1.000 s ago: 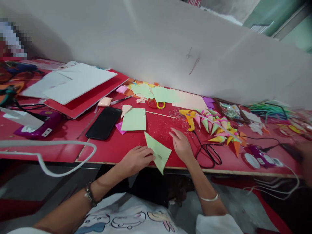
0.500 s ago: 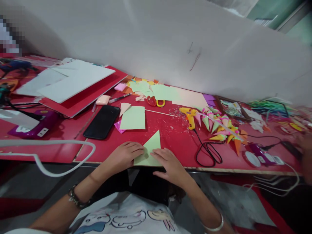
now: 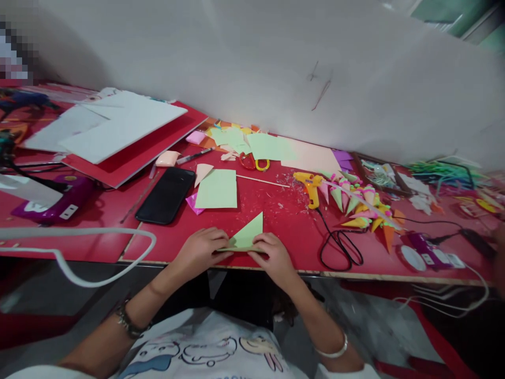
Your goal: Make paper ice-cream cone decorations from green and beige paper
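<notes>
A folded sheet of light green paper [image 3: 249, 235] stands out above the table's front edge, its pointed corner up and its lower edge bent into a fold. My left hand [image 3: 205, 247] pinches that lower edge at the left end, thumb beneath and fingers on top. At the other end my right hand [image 3: 273, 257] grips the same edge in the same way. Just behind lies a flat green sheet [image 3: 216, 189], with a small peach paper piece [image 3: 202, 172] and a pink piece [image 3: 194, 204] by its left side.
A black phone [image 3: 165, 196] lies left of the sheets. To the right, a yellow glue gun [image 3: 310, 185] trails a black cord [image 3: 339, 252] beside small paper cones [image 3: 355, 205]. Scissors [image 3: 261, 164] lie behind. White boards [image 3: 122, 123] are stacked back left; a purple power strip [image 3: 428, 251] sits at right.
Both hands have gone from lying flat on the green paper to pinching its near edge, which is now lifted and folded. The view has shifted slightly.
</notes>
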Available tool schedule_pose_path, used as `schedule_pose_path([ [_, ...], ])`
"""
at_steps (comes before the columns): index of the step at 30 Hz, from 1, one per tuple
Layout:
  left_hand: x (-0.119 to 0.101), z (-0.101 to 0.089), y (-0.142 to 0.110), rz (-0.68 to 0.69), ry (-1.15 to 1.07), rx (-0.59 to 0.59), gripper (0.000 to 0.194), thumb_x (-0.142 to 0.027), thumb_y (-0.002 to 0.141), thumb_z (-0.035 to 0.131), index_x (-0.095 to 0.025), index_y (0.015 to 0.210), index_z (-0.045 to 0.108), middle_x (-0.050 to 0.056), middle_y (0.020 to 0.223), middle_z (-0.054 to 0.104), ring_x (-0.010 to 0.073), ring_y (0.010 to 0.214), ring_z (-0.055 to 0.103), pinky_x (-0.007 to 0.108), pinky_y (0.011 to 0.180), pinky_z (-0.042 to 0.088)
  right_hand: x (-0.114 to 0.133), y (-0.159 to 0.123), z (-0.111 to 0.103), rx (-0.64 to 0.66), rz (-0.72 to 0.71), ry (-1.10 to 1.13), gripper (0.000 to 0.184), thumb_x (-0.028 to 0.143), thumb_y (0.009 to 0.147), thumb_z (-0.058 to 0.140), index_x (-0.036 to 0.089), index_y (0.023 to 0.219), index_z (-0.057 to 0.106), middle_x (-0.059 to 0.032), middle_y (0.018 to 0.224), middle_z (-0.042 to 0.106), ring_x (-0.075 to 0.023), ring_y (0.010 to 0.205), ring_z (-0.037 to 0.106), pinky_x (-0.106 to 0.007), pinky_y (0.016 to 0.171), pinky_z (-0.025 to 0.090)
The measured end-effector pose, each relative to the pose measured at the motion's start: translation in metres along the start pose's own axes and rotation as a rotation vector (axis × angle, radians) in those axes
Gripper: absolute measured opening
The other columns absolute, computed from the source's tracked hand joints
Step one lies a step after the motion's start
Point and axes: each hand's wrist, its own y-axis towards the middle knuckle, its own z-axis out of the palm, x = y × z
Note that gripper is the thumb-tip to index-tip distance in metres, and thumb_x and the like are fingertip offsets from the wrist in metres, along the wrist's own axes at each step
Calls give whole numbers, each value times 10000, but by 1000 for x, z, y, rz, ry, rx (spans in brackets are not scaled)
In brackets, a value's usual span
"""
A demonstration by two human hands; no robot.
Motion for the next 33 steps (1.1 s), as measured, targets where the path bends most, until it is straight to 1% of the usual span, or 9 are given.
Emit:
schedule_pose_path([
  [6,0,4,2,-109,61,-45,258,-378,797,468,-155,731,581,18,695,563,125,678,501,226,602,354,2,2,7,-96,106,-55,142,314,752,547,185,704,582,-29,805,568,-157,784,492,-277,718,408],
  [12,-1,5,2,-144,190,-81,352,-427,792,443,-146,592,510,15,582,500,139,594,472,246,552,339,5,3,13,-168,194,-128,149,320,736,558,181,684,550,-48,850,555,-180,793,473,-300,706,411],
  [14,-1,4,1,-159,171,-55,293,-385,804,439,-144,667,533,21,620,523,145,616,490,253,572,365,5,3,13,-172,206,-162,153,327,744,543,186,685,547,-52,857,550,-185,801,467,-309,706,410],
  [16,-1,3,1,-175,129,-37,221,-325,811,442,-144,884,546,40,753,563,155,701,521,265,627,401,6,3,12,-172,224,-197,155,339,743,541,189,704,545,-52,854,543,-190,804,461,-316,706,409],
  [17,0,3,1,-177,112,-35,261,-294,811,444,-150,1019,507,54,847,565,159,755,528,271,658,415,6,3,12,-167,232,-211,158,345,739,545,189,714,543,-51,852,539,-191,804,459,-319,707,408],
  [20,2,-1,3,-75,129,-29,430,-182,806,428,-225,1229,360,91,1114,469,160,878,510,288,741,424,7,4,11,-140,232,-240,152,340,739,543,188,740,541,-52,861,533,-195,814,454,-325,712,404],
  [23,2,-9,7,164,235,53,459,-105,795,420,-346,1186,405,45,1249,386,186,1003,453,344,838,373,6,4,11,-126,213,-253,124,310,745,528,187,754,542,-57,871,527,-198,823,452,-327,709,401],
  [26,-1,-15,12,347,314,155,404,-134,794,456,-357,1131,455,-12,1243,436,202,1080,409,376,895,309,5,4,12,-124,208,-262,104,285,745,521,184,759,542,-60,880,524,-199,827,451,-327,714,397],
  [33,0,-18,12,392,324,228,411,-167,809,459,-305,1194,414,1,1183,517,146,1058,455,300,888,293,5,4,11,-112,214,-280,171,349,766,505,180,762,535,-65,866,529,-202,818,456,-334,715,397],
])
